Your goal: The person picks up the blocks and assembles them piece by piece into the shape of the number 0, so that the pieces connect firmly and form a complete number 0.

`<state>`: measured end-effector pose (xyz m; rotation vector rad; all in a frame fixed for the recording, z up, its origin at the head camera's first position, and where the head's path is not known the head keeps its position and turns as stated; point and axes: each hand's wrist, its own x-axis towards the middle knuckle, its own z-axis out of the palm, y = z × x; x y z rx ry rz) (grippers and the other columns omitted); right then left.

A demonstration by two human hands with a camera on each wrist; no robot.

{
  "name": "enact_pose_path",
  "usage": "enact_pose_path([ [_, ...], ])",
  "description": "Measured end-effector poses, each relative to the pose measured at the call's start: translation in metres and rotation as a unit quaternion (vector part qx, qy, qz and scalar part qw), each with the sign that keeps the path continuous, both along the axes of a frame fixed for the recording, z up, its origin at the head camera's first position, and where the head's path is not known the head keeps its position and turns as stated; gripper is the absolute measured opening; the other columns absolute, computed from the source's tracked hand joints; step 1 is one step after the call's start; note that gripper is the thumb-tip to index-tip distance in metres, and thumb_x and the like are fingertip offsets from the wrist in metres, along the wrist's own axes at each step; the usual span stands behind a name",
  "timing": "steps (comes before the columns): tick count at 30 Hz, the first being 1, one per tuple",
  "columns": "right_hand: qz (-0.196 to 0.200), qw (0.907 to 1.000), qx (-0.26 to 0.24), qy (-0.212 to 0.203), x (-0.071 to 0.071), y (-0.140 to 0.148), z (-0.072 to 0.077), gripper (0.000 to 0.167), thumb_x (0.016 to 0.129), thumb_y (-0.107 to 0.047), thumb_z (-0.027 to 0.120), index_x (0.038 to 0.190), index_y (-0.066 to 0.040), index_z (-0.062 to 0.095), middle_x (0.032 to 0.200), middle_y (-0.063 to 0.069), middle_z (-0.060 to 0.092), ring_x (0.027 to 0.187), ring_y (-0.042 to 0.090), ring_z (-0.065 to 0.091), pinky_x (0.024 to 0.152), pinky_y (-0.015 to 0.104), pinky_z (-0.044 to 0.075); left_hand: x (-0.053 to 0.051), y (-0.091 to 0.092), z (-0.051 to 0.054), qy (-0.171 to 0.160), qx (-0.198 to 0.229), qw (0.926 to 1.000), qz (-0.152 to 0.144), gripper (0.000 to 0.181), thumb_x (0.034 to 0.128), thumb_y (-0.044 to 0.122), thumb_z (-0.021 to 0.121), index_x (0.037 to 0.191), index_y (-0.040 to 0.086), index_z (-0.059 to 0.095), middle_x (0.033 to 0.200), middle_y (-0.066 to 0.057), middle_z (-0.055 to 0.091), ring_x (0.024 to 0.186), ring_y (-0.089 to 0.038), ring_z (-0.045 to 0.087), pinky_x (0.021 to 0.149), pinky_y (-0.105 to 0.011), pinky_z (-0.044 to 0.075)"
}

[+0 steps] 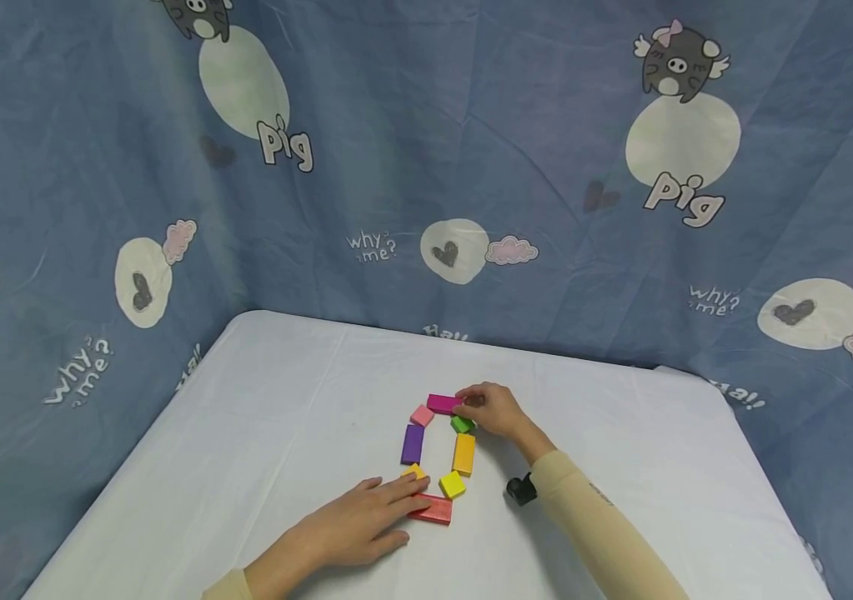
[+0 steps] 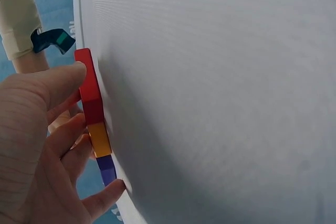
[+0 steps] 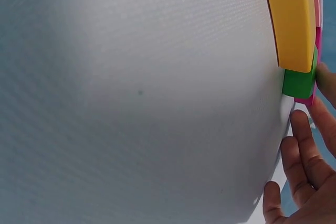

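Observation:
Several coloured wooden blocks form a closed ring on the white table. My left hand [image 1: 366, 521] lies flat over the near left part, its fairly straight fingers touching the red block [image 1: 437, 510] and partly covering an orange block [image 2: 100, 140]. At the far end my right hand [image 1: 497, 410] pinches the right end of the magenta block [image 1: 441, 404] between thumb and index finger. Just below that thumb sits a green block [image 3: 299, 82]. A long yellow-orange block [image 1: 464, 455] and a yellow cube [image 1: 452, 485] make up the right side; purple [image 1: 412, 445] and pink [image 1: 422, 415] blocks stand left.
The white tabletop [image 1: 306, 400] reaches back to a blue printed curtain [image 1: 396, 167]. A black wrist camera [image 1: 522, 490] sticks out from the right sleeve [image 1: 599, 525], beside the blocks.

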<state>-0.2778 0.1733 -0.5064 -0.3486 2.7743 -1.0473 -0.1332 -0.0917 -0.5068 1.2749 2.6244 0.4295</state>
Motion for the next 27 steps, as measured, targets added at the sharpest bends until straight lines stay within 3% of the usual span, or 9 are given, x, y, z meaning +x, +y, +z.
enact_pose_path([
  [9, 0.007, 0.9998, 0.003, 0.021, 0.005, 0.004, 0.001, 0.025, 0.096, -0.025, 0.064, 0.115, -0.010, 0.072, 0.101, 0.003, 0.066, 0.091, 0.019, 0.058, 0.085, 0.040, 0.051, 0.001, 0.001, 0.000, -0.004, -0.005, 1.0000, 0.001, 0.053, 0.0987, 0.039, 0.056, 0.148, 0.024, 0.044, 0.157, 0.006, 0.031, 0.142, -0.013, 0.031, 0.103, -0.056, 0.037],
  [15, -0.028, 0.9986, -0.017, 0.041, 0.008, 0.015, 0.005, 0.025, 0.100, -0.021, 0.056, 0.116, -0.012, 0.072, 0.108, 0.004, 0.066, 0.096, 0.020, 0.059, 0.085, 0.040, 0.051, -0.001, 0.002, 0.000, 0.000, -0.003, 1.0000, 0.000, 0.053, 0.0990, 0.038, 0.055, 0.149, 0.024, 0.043, 0.157, 0.006, 0.031, 0.142, -0.013, 0.031, 0.104, -0.056, 0.037],
  [20, -0.024, 0.9960, -0.019, 0.084, 0.018, 0.027, 0.014, 0.023, 0.099, -0.018, 0.058, 0.114, -0.012, 0.073, 0.100, 0.002, 0.067, 0.090, 0.019, 0.057, 0.076, 0.037, 0.048, -0.004, 0.000, -0.001, 0.009, 0.000, 0.9999, -0.004, 0.052, 0.0997, 0.037, 0.054, 0.149, 0.023, 0.043, 0.157, 0.004, 0.031, 0.142, -0.014, 0.031, 0.104, -0.056, 0.037],
  [27, -0.009, 0.9910, -0.043, 0.127, 0.039, 0.042, 0.020, 0.023, 0.100, -0.020, 0.057, 0.115, -0.011, 0.073, 0.103, 0.001, 0.068, 0.093, 0.021, 0.060, 0.079, 0.045, 0.050, -0.005, -0.003, -0.002, 0.021, 0.009, 0.9997, 0.006, 0.056, 0.1001, 0.042, 0.052, 0.152, 0.024, 0.038, 0.160, 0.003, 0.025, 0.142, -0.012, 0.029, 0.104, -0.057, 0.037],
])
